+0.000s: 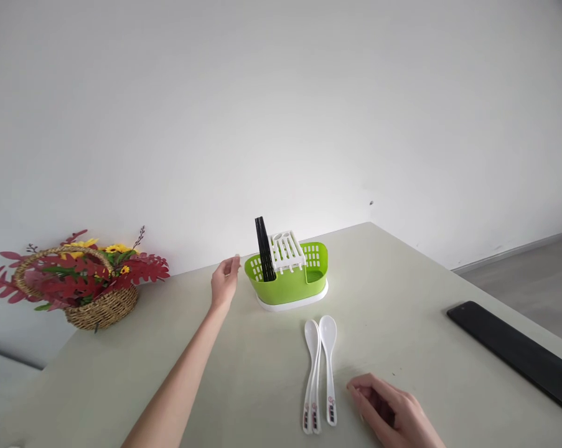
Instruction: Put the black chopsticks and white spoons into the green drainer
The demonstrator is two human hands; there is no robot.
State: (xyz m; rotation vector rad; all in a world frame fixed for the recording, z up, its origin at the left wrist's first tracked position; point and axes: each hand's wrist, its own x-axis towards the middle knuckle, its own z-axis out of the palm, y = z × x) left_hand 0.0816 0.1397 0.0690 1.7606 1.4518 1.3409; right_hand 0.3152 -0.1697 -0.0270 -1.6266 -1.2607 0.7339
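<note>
A green cutlery holder (285,290) with a white slotted rack (288,250) and a white base stands near the wall. Black chopsticks (264,252) lean upright in its left compartment. Just left of the holder, apart from it, is my left hand (224,280), its fingers loosely bent with nothing seen in them. Several white spoons (328,361) lie close together in front of the holder, bowls pointing away from me. My right hand (393,410) rests on the table to the right of the spoons, not touching them; its fingers curl loosely, leaving a gap, and hold nothing.
A wicker basket (104,310) of artificial red and yellow flowers (82,267) stands at the table's left edge. Along the right edge lies a long black object (514,351). The table (388,292) backs onto a white wall (281,112).
</note>
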